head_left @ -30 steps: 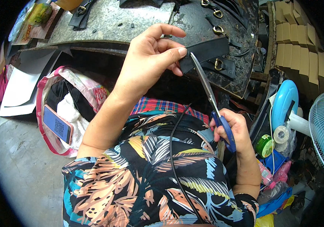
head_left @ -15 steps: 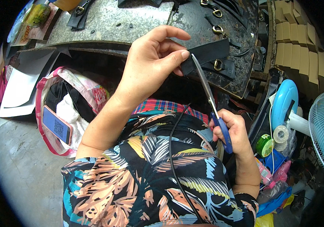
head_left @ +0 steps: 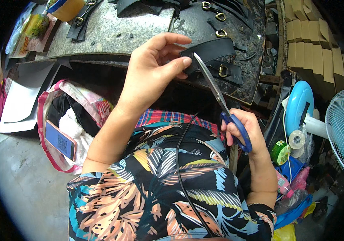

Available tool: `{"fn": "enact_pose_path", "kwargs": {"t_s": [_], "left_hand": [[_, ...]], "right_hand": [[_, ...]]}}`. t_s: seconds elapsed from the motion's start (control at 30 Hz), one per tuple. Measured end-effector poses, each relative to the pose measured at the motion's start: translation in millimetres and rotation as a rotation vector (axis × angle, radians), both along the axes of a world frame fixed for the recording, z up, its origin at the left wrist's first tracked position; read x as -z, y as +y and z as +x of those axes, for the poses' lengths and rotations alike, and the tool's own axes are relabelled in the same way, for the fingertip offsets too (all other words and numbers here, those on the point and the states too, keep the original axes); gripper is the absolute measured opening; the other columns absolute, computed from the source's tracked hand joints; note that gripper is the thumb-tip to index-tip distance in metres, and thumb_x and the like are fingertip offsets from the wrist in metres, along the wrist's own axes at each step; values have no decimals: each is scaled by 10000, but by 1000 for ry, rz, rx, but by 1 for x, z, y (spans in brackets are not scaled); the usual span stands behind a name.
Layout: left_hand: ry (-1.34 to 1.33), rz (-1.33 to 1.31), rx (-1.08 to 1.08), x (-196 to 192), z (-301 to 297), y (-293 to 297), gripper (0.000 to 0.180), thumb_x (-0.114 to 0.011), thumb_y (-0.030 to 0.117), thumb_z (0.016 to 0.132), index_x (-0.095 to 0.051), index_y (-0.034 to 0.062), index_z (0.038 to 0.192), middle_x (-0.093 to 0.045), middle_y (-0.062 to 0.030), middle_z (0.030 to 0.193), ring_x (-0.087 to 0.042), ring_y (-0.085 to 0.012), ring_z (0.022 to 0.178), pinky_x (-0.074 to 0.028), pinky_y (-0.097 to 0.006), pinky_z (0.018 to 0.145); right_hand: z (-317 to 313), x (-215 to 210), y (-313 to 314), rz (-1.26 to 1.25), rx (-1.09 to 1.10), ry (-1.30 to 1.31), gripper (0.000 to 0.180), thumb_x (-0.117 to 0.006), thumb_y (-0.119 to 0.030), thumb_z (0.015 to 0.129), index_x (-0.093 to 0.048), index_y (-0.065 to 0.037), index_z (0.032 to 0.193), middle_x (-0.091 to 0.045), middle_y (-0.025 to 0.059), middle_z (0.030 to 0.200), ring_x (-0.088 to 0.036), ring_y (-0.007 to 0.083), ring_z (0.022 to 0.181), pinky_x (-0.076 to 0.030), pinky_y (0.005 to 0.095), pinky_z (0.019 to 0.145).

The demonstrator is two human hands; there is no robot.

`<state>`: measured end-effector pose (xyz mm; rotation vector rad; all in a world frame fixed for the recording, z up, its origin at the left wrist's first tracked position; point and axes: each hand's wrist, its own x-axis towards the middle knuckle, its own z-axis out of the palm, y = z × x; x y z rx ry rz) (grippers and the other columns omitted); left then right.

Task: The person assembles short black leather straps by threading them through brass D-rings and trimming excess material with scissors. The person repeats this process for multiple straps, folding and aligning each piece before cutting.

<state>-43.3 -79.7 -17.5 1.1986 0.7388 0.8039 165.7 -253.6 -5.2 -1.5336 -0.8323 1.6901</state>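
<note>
My left hand (head_left: 154,70) pinches the near end of a black leather strap (head_left: 216,49) between thumb and fingers, above the workbench edge. The strap's wider part reaches away to the right. My right hand (head_left: 246,130) grips blue-handled scissors (head_left: 214,84) by the loops. Their long blades look closed together, and the tip lies across the strap's end beside my left thumb; whether it touches the leather I cannot tell. Just beyond lies another black strap piece (head_left: 232,74) with a brass-coloured ring (head_left: 222,70).
The dark workbench (head_left: 256,86) carries more black straps with metal rings (head_left: 220,16) and a pale slab (head_left: 111,28). Left of me are a bag (head_left: 43,120) and a phone (head_left: 60,139). Stacked tan boxes (head_left: 316,60) and a fan (head_left: 342,128) stand at right.
My left hand and the strap have shifted slightly left. The scissors have turned so that their handle loops show wider, with the tip still at the strap's end. The whole view has shifted a little.
</note>
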Motion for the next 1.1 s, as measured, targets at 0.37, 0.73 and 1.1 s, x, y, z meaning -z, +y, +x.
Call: {"fn": "enact_pose_path", "kwargs": {"t_s": [0.37, 0.73, 1.1], "left_hand": [[-38, -13, -21, -1, -4, 1, 364, -706, 29, 899, -612, -36, 1245, -700, -56, 914, -661, -81, 799, -562, -215, 677], [-115, -149, 22, 2, -3, 2, 350, -695, 48, 913, -593, -38, 1237, -703, -74, 863, -660, -100, 688, -561, -220, 636], [-169, -178, -36, 4, -1, 2, 300, -692, 23, 904, -602, -39, 1183, -699, -89, 861, -657, -111, 681, -562, -234, 626]], "right_hand": [[-7, -1, -3, 17, -62, -40, 610, -731, -578, 859, -618, 20, 902, -602, 24, 719, -581, 83, 535, -431, 200, 516], [-12, -3, -7, 22, -37, -51, 555, -733, -534, 876, -617, 9, 890, -584, 7, 650, -572, 69, 540, -425, 193, 527], [-8, 1, -2, 214, -89, -374, 230, -821, -91, 813, -610, -5, 841, -558, 0, 594, -480, 24, 553, -373, 227, 505]]}}
